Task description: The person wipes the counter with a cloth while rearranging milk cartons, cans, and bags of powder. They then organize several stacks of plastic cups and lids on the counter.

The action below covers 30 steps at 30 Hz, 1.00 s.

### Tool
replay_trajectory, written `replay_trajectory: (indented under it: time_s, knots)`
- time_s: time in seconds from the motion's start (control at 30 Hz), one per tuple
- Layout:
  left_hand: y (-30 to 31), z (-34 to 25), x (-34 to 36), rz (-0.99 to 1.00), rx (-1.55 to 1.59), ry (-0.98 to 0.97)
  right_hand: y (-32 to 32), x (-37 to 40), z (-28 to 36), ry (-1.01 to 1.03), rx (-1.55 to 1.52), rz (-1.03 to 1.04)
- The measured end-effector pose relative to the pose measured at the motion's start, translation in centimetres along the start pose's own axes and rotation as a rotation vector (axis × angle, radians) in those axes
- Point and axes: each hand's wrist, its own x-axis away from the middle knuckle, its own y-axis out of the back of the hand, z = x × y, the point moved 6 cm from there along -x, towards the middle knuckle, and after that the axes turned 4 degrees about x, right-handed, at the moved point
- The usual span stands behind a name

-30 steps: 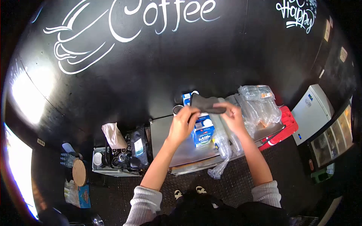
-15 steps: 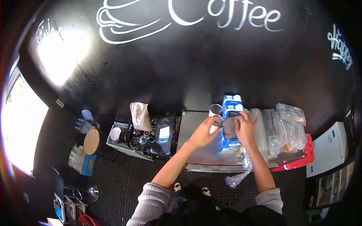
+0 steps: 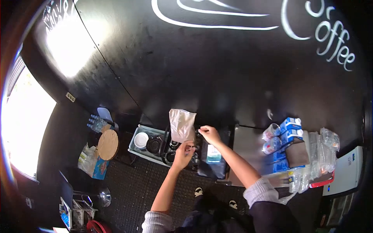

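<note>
My left hand (image 3: 183, 155) is at the lower end of a crumpled pinkish-brown paper bag (image 3: 182, 124), over a black rack of dark glossy items. Its fingers are pinched together; what they hold, if anything, is too small to name. Just right of the paper bag, my right hand (image 3: 210, 136) has its fingertips closed near the rack's far side, and I cannot make out what is in them. Under my right forearm lies a black bag with a pale label (image 3: 213, 154).
Left of the rack, a grey bin (image 3: 136, 153) holds white lids (image 3: 141, 140). On the steel counter (image 3: 248, 147) at right stand blue milk cartons (image 3: 290, 135), stacked clear cups (image 3: 271, 145), a dark brown-grey flat piece (image 3: 297, 155) and plastic-wrapped sleeves (image 3: 319, 153).
Both hands have left the dark flat piece by the milk cartons and moved left to the paper bag and rack. The view has turned left.
</note>
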Motion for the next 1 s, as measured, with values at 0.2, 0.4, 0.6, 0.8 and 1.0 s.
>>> replay_trajectory:
  time_s: [0.2,0.4,0.6,0.8,1.0]
  knots:
    - [7.5,6.3,-1.3,-0.063,0.064,0.124,-6.8,-6.5,-4.0,-0.202,0.145,-0.278]
    - [10.7,10.0,-1.6,-0.141,0.2,0.175,-7.8,-5.9,-4.1,-0.18,-0.029,-0.41]
    - [11.3,12.0,-3.4,-0.168,0.31,0.206,-8.7,-4.9,-4.5,-0.131,-0.09,-0.405]
    - [12.2,13.6,-3.9,-0.399,0.37,0.234,-9.4,-3.6,3.6,-0.018,-0.118,-0.299]
    - [11.9,14.2,-4.5,-0.505,0.4,0.355,-7.5,-2.7,7.2,0.026,-0.133,-0.273]
